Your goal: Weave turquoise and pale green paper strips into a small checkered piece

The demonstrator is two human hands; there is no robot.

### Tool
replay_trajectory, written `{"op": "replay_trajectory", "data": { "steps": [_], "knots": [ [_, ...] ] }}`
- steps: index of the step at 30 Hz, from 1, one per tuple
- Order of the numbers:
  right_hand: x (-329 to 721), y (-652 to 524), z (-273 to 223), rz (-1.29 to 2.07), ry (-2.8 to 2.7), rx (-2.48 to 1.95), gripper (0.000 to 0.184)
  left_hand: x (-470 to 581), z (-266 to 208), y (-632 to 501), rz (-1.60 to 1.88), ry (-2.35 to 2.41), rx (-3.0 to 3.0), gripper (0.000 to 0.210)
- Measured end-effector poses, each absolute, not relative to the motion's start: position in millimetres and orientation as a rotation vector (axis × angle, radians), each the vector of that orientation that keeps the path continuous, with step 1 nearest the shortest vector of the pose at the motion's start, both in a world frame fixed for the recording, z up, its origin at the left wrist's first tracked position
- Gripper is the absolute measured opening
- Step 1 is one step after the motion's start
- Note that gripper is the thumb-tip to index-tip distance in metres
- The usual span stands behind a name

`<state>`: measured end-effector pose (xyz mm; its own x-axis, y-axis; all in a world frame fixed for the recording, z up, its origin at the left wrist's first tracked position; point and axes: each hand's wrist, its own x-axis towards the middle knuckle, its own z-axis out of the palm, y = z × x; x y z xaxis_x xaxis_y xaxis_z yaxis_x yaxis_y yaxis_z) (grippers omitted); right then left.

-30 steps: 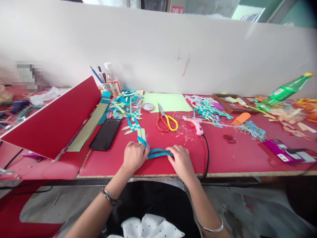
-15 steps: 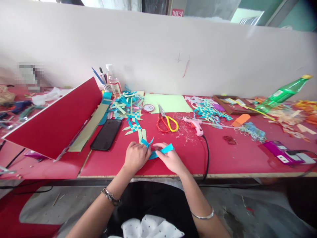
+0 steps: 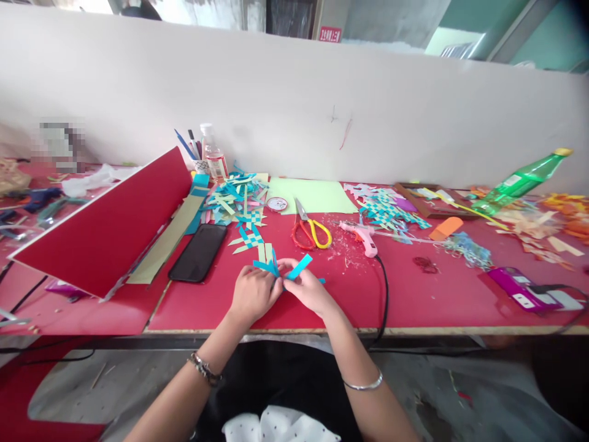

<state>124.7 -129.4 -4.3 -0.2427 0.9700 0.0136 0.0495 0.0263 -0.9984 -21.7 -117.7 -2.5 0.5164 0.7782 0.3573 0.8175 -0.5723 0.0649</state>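
Observation:
Blue paper strips are pinched between my two hands, low over the red table. My left hand is closed on them, knuckles up, with blue ends poking out beyond its fingers. My right hand meets it at the fingertips, closed on the same strips; one end sticks up to the right. The exact fold between the fingers is hidden. Just beyond lie pale green strips and a woven blue-and-green paper piece. Scissors with red and yellow handles rest farther back.
Left of my hands are a black phone and a slanted red board. A paper-strip pile lies behind. A pink glue gun, its cable, a purple power strip and a green bottle are to the right.
My right hand has moved left and slightly up against my left hand. The blue strip's free end now points more steeply upward, and the strip ends at my left hand have spread.

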Motion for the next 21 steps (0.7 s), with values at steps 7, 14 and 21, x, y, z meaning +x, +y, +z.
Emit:
{"op": "replay_trajectory", "data": {
  "steps": [7, 14, 21],
  "knots": [
    [130, -127, 5, 1.333, -1.471, -1.201, 0.027, -19, 5, -122, -0.481, -1.384, -2.71, 0.034],
    [122, -116, 9, 1.199, -1.636, -1.256, 0.026, -18, 1, -121, -0.523, -1.392, -2.668, 0.033],
    [117, -113, 15, 1.08, -1.832, -1.163, 0.017, -20, -1, -119, -0.519, -1.396, -2.672, 0.029]
  ]
}}
